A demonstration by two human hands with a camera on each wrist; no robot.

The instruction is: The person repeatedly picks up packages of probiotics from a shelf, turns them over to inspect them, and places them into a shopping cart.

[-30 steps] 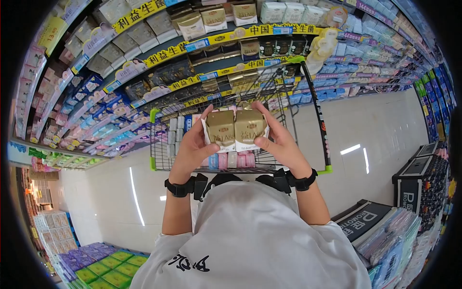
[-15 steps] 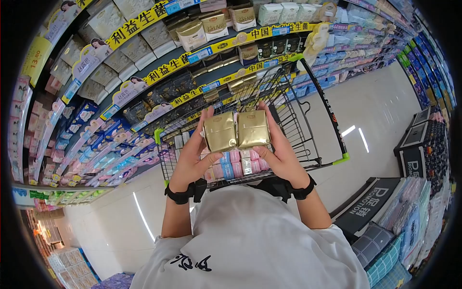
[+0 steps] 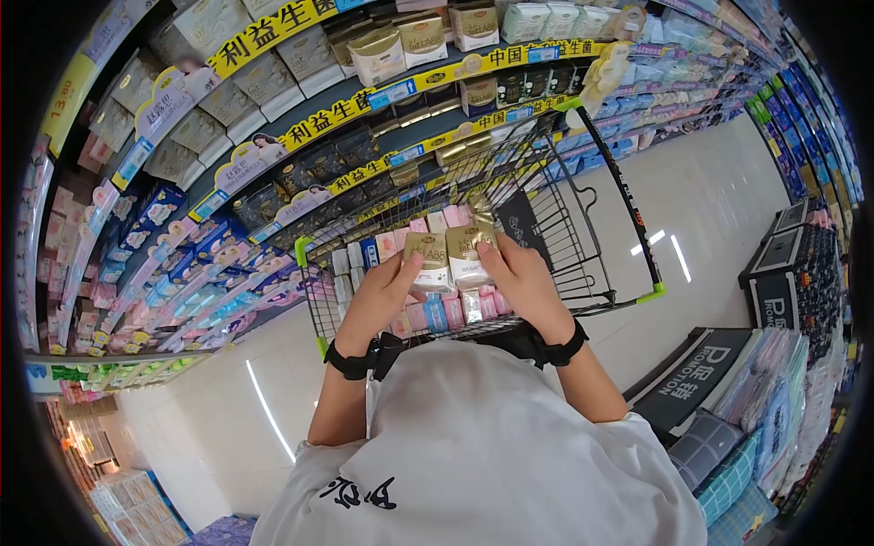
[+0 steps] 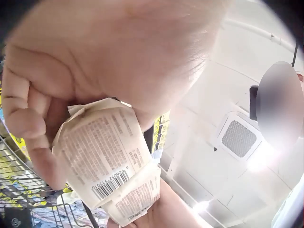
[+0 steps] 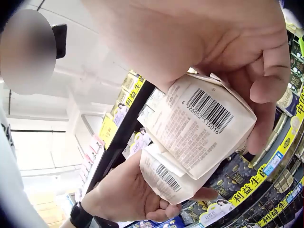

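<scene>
Gold packs side by side over the shopping cart (image 3: 583,264) near edge; left pack (image 3: 426,258) pinched by left hand (image 3: 387,296), right pack (image 3: 468,252) by right hand (image 3: 521,284); long axes upright, touching.

Open air above the cart (image 3: 608,238); its basket's far half is bare wire, near half packed with pink packs (image 3: 446,309). Stocked shelves (image 3: 300,136) wall off the far side.

Gold packs (image 3: 451,255) glossy foil-look wrap; cart (image 3: 583,264) black wire metal
</scene>
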